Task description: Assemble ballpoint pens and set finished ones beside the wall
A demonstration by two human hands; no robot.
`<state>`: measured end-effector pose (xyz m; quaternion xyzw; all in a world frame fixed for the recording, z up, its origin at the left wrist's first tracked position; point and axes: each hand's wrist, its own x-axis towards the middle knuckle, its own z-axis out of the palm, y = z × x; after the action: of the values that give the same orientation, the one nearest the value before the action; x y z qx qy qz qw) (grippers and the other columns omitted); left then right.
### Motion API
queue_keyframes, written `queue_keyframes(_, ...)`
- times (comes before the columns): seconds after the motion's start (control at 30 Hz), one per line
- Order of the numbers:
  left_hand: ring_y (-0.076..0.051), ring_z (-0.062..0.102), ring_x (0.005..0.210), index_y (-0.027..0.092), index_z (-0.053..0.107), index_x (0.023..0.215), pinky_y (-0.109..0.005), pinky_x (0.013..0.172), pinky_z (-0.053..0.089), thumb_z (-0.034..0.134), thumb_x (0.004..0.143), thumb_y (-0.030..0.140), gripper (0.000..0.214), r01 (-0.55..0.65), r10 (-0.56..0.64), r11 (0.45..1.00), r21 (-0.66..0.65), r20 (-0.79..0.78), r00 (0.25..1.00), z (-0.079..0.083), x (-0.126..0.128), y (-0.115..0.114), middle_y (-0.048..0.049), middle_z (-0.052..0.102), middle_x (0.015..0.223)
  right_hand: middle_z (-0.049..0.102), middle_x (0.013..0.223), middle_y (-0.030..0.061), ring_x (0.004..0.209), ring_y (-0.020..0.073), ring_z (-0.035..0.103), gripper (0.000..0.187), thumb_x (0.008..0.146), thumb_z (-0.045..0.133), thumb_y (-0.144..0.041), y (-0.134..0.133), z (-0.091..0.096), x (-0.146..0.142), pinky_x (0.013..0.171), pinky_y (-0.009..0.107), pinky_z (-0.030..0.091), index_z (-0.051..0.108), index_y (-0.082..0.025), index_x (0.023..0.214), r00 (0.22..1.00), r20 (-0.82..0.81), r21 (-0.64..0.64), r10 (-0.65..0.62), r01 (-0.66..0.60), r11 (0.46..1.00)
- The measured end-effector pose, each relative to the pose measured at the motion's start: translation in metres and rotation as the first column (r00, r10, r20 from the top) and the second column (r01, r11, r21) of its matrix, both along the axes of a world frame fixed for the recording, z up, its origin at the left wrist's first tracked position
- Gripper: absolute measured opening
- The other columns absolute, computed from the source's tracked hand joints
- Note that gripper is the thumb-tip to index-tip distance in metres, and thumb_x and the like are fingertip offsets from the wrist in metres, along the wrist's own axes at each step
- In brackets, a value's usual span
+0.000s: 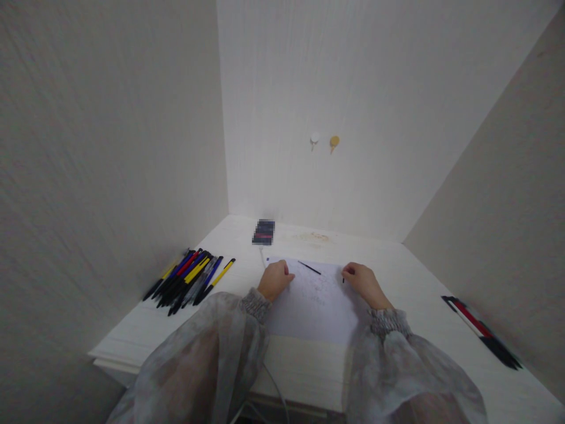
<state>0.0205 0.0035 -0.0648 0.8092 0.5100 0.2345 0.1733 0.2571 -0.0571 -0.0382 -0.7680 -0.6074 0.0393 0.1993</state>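
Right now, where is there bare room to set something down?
The widest patch lies between the paper and the pens at far right; a smaller one, behind the paper, right of the blurred dark object. Crowded: the heap of pens at left and the paper, where a thin dark rod lies between left hand and right hand.

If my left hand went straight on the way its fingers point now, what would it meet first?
Probably the thin dark stick lying on the white paper, though the left hand might pass above it; its height over the paper is unclear.
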Motion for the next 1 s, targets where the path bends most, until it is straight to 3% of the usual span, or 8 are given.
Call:
queue_keyframes(0.07,-0.015,0.054,0.069,0.016,0.052,0.068,-0.024,0.060,0.036,0.054,0.069,0.029,0.013,0.001,-0.001,1.000,0.004,0.005,1.000,0.000,0.000,0.000,-0.0030,0.059,0.069,0.063,0.065,0.0040,0.061,0.0132,0.053,0.021,0.068,0.045,-0.022,0.001,-0.002,-0.002,0.055,0.021,0.033,0.064,-0.013,0.069,0.998,-0.056,0.002,0.042,-0.042,0.999)
queue_keyframes(0.27,-0.015,0.054,0.068,0.016,0.052,0.068,-0.024,0.060,0.036,0.054,0.069,0.029,0.013,-0.004,0.004,1.000,0.002,-0.003,1.000,-0.001,0.001,0.000,-0.0028,0.059,0.069,0.059,0.051,0.0020,0.052,0.0121,0.051,0.018,0.062,0.051,-0.022,0.003,-0.012,-0.009,0.049,0.021,0.031,0.066,-0.013,0.057,0.979,-0.075,-0.192,0.191,-0.202,0.960)
queue_keyframes(0.37,-0.015,0.054,0.069,0.016,0.052,0.069,-0.024,0.061,0.036,0.055,0.069,0.029,0.014,-0.010,0.010,1.000,0.001,-0.009,1.000,-0.002,0.001,0.001,-0.0028,0.059,0.069,0.061,0.055,0.0036,0.055,0.0135,0.054,0.021,0.066,0.051,-0.026,0.002,-0.008,-0.005,0.050,0.021,0.033,0.067,-0.013,0.060,0.990,-0.066,-0.189,0.125,-0.136,0.973)
queue_keyframes(0.5,-0.015,0.054,0.069,0.016,0.052,0.068,-0.024,0.061,0.036,0.055,0.069,0.029,0.013,-0.010,0.010,1.000,0.002,-0.005,1.000,-0.001,0.000,0.001,-0.0029,0.059,0.069,0.066,0.073,0.0080,0.070,0.0173,0.058,0.026,0.072,0.046,-0.030,-0.004,0.000,0.007,0.058,0.023,0.036,0.067,-0.015,0.073,0.998,0.046,-0.070,-0.038,0.041,0.997)
queue_keyframes(0.6,-0.015,0.054,0.069,0.016,0.052,0.067,-0.025,0.062,0.037,0.055,0.069,0.030,0.014,-0.010,0.010,1.000,-0.007,0.001,1.000,0.000,0.000,0.000,-0.0028,0.059,0.069,0.065,0.082,0.0127,0.079,0.0207,0.058,0.024,0.072,0.046,-0.027,-0.006,-0.001,0.012,0.062,0.026,0.037,0.065,-0.014,0.080,0.981,0.146,-0.108,-0.127,0.143,0.984)
queue_keyframes(0.87,-0.015,0.054,0.069,0.016,0.052,0.067,-0.024,0.060,0.037,0.056,0.066,0.029,0.014,0.001,0.000,1.000,-0.012,0.017,1.000,-0.001,0.000,0.000,-0.0021,0.059,0.069,0.063,0.086,0.0184,0.078,0.0250,0.060,0.025,0.070,0.047,-0.026,-0.010,-0.009,0.014,0.057,0.029,0.039,0.063,-0.011,0.082,0.962,0.229,-0.282,-0.150,0.213,0.935)
queue_keyframes(1.0,-0.014,0.054,0.068,0.016,0.052,0.068,-0.024,0.059,0.037,0.054,0.065,0.022,0.006,-0.012,0.012,1.000,0.000,0.007,1.000,-0.001,0.000,0.000,-0.0022,0.059,0.068,0.062,0.088,0.0179,0.080,0.0272,0.058,0.027,0.071,0.048,-0.031,-0.015,-0.003,0.013,0.056,0.030,0.038,0.061,-0.011,0.083,0.956,0.254,-0.278,-0.150,0.221,0.935)
